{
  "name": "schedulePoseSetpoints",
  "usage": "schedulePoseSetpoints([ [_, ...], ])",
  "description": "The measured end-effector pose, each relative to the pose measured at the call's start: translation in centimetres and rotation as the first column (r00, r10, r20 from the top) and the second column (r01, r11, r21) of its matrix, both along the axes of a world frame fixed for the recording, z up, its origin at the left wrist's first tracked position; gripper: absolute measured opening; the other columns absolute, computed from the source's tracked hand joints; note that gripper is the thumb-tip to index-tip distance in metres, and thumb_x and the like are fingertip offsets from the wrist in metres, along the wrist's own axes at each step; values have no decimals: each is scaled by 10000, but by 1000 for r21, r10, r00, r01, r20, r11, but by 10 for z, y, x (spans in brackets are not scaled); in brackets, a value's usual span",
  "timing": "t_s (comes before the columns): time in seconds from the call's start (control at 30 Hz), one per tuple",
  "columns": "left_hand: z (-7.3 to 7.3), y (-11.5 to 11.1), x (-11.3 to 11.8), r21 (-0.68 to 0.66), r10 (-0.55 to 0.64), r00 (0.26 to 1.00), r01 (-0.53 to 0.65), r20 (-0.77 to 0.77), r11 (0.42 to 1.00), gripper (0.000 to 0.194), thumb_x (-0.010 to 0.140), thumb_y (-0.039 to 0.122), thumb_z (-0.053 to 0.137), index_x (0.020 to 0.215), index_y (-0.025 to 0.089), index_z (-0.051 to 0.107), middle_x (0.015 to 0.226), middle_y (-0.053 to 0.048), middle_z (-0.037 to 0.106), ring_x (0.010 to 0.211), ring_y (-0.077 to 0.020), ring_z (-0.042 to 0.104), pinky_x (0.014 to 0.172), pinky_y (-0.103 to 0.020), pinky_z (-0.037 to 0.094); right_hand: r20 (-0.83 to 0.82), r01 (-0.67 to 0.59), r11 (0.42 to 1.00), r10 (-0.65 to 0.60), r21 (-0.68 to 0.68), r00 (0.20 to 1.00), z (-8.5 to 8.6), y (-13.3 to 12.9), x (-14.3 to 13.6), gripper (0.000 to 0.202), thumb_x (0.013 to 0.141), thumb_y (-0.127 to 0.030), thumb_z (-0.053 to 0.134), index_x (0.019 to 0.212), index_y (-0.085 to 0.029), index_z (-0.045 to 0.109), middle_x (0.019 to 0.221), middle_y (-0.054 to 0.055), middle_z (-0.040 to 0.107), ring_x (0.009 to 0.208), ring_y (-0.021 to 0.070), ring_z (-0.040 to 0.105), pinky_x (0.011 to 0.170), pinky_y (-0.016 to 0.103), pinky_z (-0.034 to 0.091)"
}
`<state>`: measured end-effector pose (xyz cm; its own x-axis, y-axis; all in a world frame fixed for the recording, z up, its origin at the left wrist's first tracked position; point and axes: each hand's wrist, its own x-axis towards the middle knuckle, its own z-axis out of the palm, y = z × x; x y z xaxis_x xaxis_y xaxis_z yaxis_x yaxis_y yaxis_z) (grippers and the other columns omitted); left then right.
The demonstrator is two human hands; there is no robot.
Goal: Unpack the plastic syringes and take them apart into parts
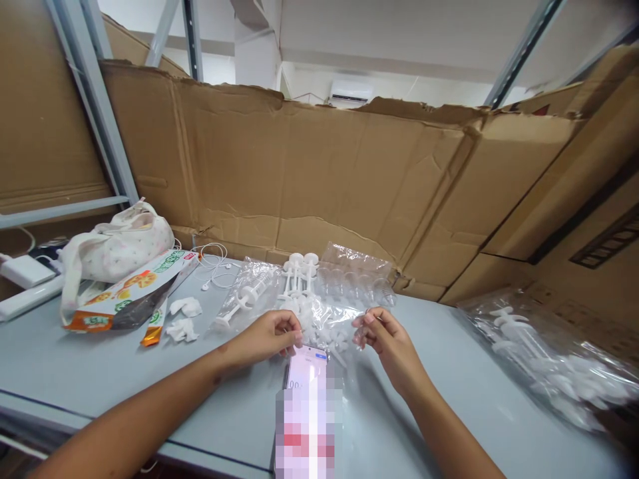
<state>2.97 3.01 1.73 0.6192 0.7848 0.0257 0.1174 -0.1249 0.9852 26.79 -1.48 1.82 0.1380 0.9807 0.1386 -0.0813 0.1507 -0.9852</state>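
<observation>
Grey tabletop, cardboard wall standing at 12 o'clock. Clear plastic bag at dial centre; right hand at 3, fingertips pinched on its edge; left hand at 9, cannot tell whether gripping plastic. Phone at 6, white plungers at 11

White cloth bag on worktop, left; printed snack package just beside it. Orange-ended sachet nearer; two crumpled tissues right of sachet. White earphones farther back. Cardboard along far edge; air conditioner beyond.
</observation>
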Motion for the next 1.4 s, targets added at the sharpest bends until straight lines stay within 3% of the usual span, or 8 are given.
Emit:
schedulePoseSetpoints([
  [0.2, 5, -1, 2, 2, 78, 995, -78, 63, 997, 244, 762, 370, 596, 722, 164, 471, 619, -2, 598, 502, -93, 538, 493, -214, 420, 16, 91, 995, -91, 44, 996, -4, 3, 4, 258, 771, -449, 627, 701, -224, 523, 640, -21, 555, 557, 138, 513, 578, 299, 412],
  [0.57, 5, -3, 4, 51, 140, 987, -144, 83, 988, 229, 759, 363, 600, 735, 160, 498, 658, 11, 566, 542, -86, 527, 534, -214, 425, 36, 28, 999, -28, 16, 999, -4, 1, -6, 294, 742, -489, 641, 706, -232, 502, 652, -9, 600, 518, 131, 491, 542, 294, 393],
  [0.77, 3, -3, 6, -10, 159, 975, -160, 156, 987, 258, 784, 396, 576, 751, 169, 458, 646, 8, 586, 510, -93, 550, 510, -220, 422, 57, 52, 998, -53, 29, 997, -4, 1, -4, 284, 771, -476, 617, 711, -225, 500, 622, -22, 561, 528, 134, 519, 573, 301, 401],
  [0.87, 2, -3, 6, -19, 162, 971, -162, 174, 987, 271, 780, 408, 585, 755, 172, 454, 644, 11, 586, 516, -101, 571, 510, -223, 436, 17, 4, 1000, -4, -11, 1000, -2, 1, -4, 315, 749, -510, 624, 755, -230, 481, 691, -15, 590, 530, 137, 545, 556, 298, 413],
  [1.03, 2, -2, 7, -50, 225, 946, -219, 233, 974, 252, 792, 391, 568, 786, 183, 426, 720, 14, 582, 522, -102, 605, 504, -226, 474, 9, -206, 974, 208, -99, 978, -2, -3, -8, 386, 737, -540, 620, 926, -234, 481, 799, 24, 632, 577, 148, 575, 568, 301, 443],
  [1.17, 2, 0, 6, -62, 291, 922, -285, 254, 956, 229, 821, 382, 527, 811, 196, 393, 761, 12, 581, 502, -93, 600, 498, -232, 482, 94, -349, 921, 368, -175, 925, -3, -5, -13, 372, 715, -492, 669, 917, -224, 508, 680, -22, 604, 537, 122, 542, 556, 272, 416],
  [1.27, 1, 0, 5, -83, 295, 922, -283, 251, 956, 212, 838, 365, 503, 925, 211, 387, 810, -3, 593, 516, -102, 609, 522, -252, 494, 129, -337, 926, 360, -168, 924, -3, -5, -15, 336, 702, -466, 687, 834, -215, 508, 538, -61, 544, 473, 109, 501, 525, 260, 385],
  [1.4, 1, 2, 2, -66, 259, 931, -251, 256, 966, 233, 811, 229, 511, 1021, 224, 410, 1074, -82, 584, 596, -104, 631, 582, -269, 496, 113, -231, 968, 241, -95, 964, -4, 0, -11, 312, 715, -456, 675, 825, -215, 512, 502, -61, 533, 478, 115, 484, 516, 261, 380],
])
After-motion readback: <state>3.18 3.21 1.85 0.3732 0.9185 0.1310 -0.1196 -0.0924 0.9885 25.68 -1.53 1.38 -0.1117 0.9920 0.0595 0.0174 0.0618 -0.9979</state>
